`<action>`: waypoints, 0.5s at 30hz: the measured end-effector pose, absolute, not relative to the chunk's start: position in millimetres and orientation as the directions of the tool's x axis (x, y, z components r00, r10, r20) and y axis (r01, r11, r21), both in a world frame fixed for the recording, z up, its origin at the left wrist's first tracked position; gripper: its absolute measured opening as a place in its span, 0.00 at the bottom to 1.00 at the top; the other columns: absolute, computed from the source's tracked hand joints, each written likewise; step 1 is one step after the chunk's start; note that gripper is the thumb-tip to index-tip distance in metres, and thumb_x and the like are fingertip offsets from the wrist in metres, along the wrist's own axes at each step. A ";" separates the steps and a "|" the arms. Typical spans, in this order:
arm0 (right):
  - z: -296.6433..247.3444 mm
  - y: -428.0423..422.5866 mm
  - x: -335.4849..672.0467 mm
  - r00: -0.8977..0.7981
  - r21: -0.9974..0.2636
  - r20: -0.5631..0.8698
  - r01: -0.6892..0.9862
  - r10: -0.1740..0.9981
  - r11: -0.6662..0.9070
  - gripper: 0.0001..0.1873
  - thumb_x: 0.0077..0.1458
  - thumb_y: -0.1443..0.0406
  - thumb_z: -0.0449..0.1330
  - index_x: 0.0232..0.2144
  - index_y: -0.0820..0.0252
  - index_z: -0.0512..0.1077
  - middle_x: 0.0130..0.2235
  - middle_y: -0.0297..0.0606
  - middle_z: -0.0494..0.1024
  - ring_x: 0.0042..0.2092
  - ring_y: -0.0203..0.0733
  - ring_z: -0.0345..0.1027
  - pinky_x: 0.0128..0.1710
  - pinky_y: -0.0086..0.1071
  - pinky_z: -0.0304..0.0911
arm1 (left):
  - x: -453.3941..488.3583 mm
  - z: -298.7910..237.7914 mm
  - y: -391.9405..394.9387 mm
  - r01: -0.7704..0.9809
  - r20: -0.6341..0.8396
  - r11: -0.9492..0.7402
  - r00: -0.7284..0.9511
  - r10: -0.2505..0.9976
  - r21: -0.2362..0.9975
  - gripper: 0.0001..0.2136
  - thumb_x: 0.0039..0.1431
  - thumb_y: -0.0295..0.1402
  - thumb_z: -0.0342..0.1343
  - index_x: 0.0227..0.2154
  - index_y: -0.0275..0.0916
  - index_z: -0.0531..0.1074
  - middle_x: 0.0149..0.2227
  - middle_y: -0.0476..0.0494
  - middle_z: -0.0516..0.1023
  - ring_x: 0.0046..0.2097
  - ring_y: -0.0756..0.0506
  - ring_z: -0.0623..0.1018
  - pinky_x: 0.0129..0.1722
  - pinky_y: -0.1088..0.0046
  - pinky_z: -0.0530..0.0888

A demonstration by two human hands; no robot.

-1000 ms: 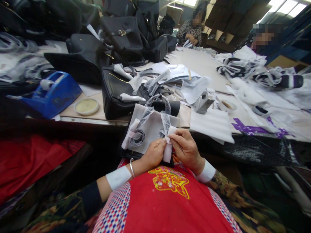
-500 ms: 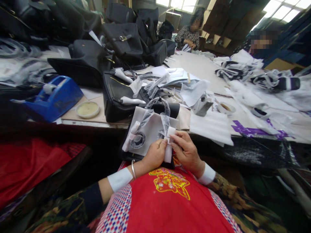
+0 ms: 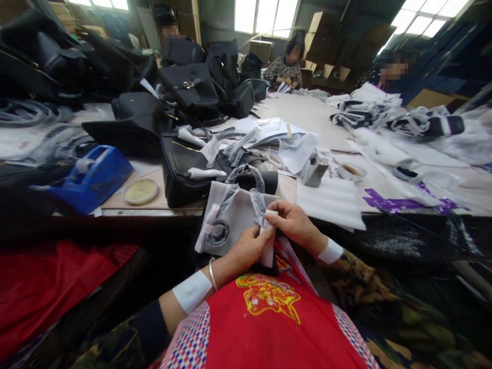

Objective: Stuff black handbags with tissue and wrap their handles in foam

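By the handle (image 3: pixel 257 199), left hand (image 3: pixel 248 248) and right hand (image 3: pixel 292 222), fingers tight on apparent foam (image 3: pixel 270 213).

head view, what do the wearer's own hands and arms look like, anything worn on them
The left hand and right hand are ungloved. A silver-coloured bangle circles the left wrist. Each arm wears a plain white band: left band, right band. The camouflage sleeves mix green, brown and black; the left one ends in a dark blue cuff.
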State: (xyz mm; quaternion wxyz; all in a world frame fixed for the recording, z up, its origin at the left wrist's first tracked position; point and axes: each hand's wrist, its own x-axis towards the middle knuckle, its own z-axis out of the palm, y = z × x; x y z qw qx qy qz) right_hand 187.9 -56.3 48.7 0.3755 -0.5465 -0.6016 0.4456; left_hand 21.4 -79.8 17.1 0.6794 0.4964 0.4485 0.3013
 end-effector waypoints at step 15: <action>58.9 -40.1 192.9 -0.366 -0.804 -0.027 0.561 0.930 0.197 0.09 0.51 0.60 0.66 0.26 0.61 0.78 0.27 0.34 0.76 0.30 0.38 0.67 0.31 0.31 0.60 | 48.9 9.8 -73.2 -0.006 -0.446 0.474 0.328 0.833 0.881 0.08 0.49 0.32 0.65 0.32 0.34 0.77 0.29 0.42 0.78 0.30 0.45 0.74 0.28 0.70 0.69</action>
